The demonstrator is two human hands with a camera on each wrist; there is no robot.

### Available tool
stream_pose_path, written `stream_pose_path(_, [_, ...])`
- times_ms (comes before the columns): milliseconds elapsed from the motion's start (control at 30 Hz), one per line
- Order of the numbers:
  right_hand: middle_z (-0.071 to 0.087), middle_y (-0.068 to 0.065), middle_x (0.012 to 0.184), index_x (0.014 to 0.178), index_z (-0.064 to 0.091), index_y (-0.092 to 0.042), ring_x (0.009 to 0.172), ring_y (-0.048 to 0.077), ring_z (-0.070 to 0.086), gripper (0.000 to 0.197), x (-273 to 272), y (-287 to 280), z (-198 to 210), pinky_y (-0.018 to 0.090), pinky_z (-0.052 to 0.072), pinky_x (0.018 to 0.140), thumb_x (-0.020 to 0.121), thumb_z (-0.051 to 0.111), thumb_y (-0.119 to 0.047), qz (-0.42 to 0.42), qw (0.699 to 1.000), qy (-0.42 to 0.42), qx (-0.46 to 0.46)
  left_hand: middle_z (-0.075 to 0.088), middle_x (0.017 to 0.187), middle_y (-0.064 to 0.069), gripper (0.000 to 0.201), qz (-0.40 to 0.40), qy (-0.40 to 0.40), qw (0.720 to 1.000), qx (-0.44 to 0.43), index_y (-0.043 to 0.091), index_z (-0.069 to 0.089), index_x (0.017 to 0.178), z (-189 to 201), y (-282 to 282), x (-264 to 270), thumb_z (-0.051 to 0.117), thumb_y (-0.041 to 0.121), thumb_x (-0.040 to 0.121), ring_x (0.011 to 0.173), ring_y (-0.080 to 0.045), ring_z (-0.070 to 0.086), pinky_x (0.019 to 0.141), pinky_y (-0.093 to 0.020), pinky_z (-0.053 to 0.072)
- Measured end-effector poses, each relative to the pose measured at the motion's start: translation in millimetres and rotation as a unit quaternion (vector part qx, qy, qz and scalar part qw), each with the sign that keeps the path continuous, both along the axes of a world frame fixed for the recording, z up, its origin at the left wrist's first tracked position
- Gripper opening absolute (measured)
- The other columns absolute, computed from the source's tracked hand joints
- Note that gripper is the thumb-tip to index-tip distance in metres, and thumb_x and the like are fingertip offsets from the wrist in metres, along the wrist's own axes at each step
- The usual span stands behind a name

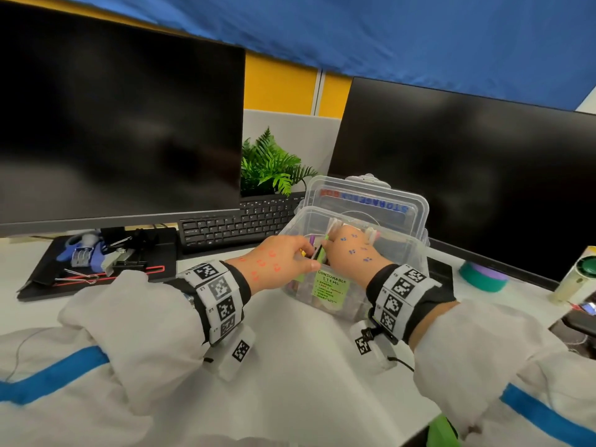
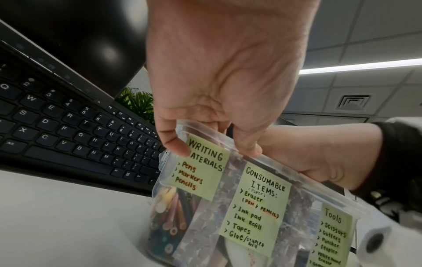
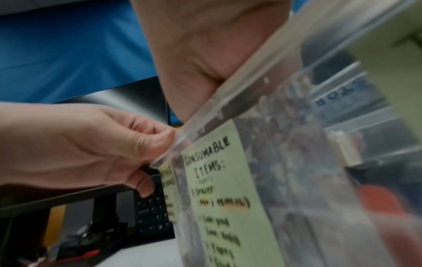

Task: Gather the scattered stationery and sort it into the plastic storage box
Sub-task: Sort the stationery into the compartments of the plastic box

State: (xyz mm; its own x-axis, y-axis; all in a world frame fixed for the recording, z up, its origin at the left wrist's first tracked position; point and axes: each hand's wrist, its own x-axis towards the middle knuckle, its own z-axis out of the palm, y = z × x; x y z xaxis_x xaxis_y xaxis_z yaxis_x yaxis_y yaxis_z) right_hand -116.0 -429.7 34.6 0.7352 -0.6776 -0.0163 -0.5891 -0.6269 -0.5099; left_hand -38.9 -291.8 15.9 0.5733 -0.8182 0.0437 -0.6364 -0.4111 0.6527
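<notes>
The clear plastic storage box (image 1: pixel 404 253) stands on the white desk, its lid (image 1: pixel 371 198) tipped open behind it. Green notes on the front wall (image 2: pixel 239 173) read writing materials, consumable items and tools. My left hand (image 1: pixel 306 253) grips the box's front rim, thumb (image 2: pixel 177 144) outside on the first note and fingers inside. My right hand (image 1: pixel 346 243) reaches down into the middle compartment, where the box wall (image 3: pixel 297 162) hides its fingers. Pens and pencils (image 2: pixel 169 213) stand in the left compartment. Loose stationery (image 1: pixel 93 253), including clips and a blue tool, lies on a black pad at the left.
A black keyboard (image 1: pixel 238 224) lies just behind the box, with two dark monitors (image 1: pixel 113 124) and a green plant (image 1: pixel 271 166) beyond it. A teal and purple round object (image 1: pixel 483 279) and a pale cylinder (image 1: pixel 577 279) sit to the right.
</notes>
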Motion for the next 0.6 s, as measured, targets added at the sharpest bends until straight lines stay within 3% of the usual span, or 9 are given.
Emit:
stream_pose_path(133, [0.064,0.008,0.120,0.122,0.065,-0.011,0.109,0.026,0.062,0.030,6.6,-3.3,1.1,0.031,0.050,0.087,0.104,0.044,-0.023,0.035,0.997,0.062,-0.028,0.059,0.111,0.004,0.036,0.002,-0.004,1.000,-0.006,0.027,0.063,0.124,-2.0,-1.0,-0.6,0.064,0.046,0.094,0.090,-0.013,0.066,0.078,-0.028,0.053])
stream_pose_path(200, [0.065,0.007,0.115,0.118,0.067,-0.011,0.103,0.025,0.062,0.026,5.8,-3.5,12.9,0.030,0.048,0.083,0.101,0.052,-0.024,0.017,0.995,0.072,-0.063,0.057,0.109,0.005,0.037,0.000,-0.004,1.000,-0.008,0.026,0.063,0.125,-2.1,-1.2,-1.6,0.064,0.046,0.094,0.091,-0.013,0.065,0.078,-0.028,0.051])
stream_pose_path(267, [0.066,0.006,0.107,0.111,0.069,-0.011,0.098,0.023,0.064,0.020,5.8,-5.2,18.2,0.030,0.051,0.080,0.095,0.060,-0.020,0.021,0.980,0.121,-0.158,0.057,0.112,0.004,0.038,-0.003,-0.007,1.000,-0.010,0.026,0.062,0.126,-1.2,-0.4,-1.6,0.063,0.046,0.094,0.093,-0.014,0.064,0.081,-0.029,0.051])
stream_pose_path(367, [0.058,0.006,0.100,0.114,0.064,-0.009,0.104,0.023,0.061,0.022,7.9,1.5,10.8,0.028,0.046,0.079,0.101,0.050,-0.021,0.054,0.958,0.196,-0.200,0.057,0.121,0.002,0.040,-0.008,-0.019,1.000,-0.013,0.025,0.061,0.127,-1.3,0.7,-0.6,0.063,0.046,0.094,0.104,-0.016,0.059,0.083,-0.029,0.050])
stream_pose_path(433, [0.050,0.005,0.087,0.108,0.058,-0.008,0.093,0.021,0.057,0.020,5.6,11.1,10.3,0.027,0.044,0.075,0.103,0.044,-0.022,0.054,0.960,0.194,-0.194,0.053,0.121,0.008,0.037,-0.013,-0.012,1.000,-0.025,0.022,0.061,0.126,-2.2,1.8,-0.8,0.063,0.043,0.095,0.104,-0.013,0.056,0.072,-0.019,0.047])
stream_pose_path(500, [0.054,0.008,0.097,0.109,0.057,-0.008,0.097,0.023,0.057,0.019,6.2,16.4,13.3,0.028,0.047,0.081,0.101,0.049,-0.022,0.064,0.960,0.185,-0.198,0.052,0.124,0.012,0.033,-0.021,-0.021,0.999,-0.034,0.022,0.061,0.123,-3.6,3.8,-1.2,0.063,0.040,0.096,0.107,-0.010,0.053,0.071,-0.018,0.046])
stream_pose_path(600, [0.053,0.011,0.128,0.127,0.056,-0.009,0.123,0.030,0.051,0.037,10.0,30.9,13.2,0.041,0.047,0.100,0.096,0.056,-0.029,0.067,0.957,0.172,-0.224,0.057,0.133,0.004,0.037,-0.049,-0.047,0.997,-0.032,0.024,0.057,0.128,-7.3,10.5,-1.6,0.065,0.037,0.094,0.118,-0.015,0.054,0.094,-0.030,0.046])
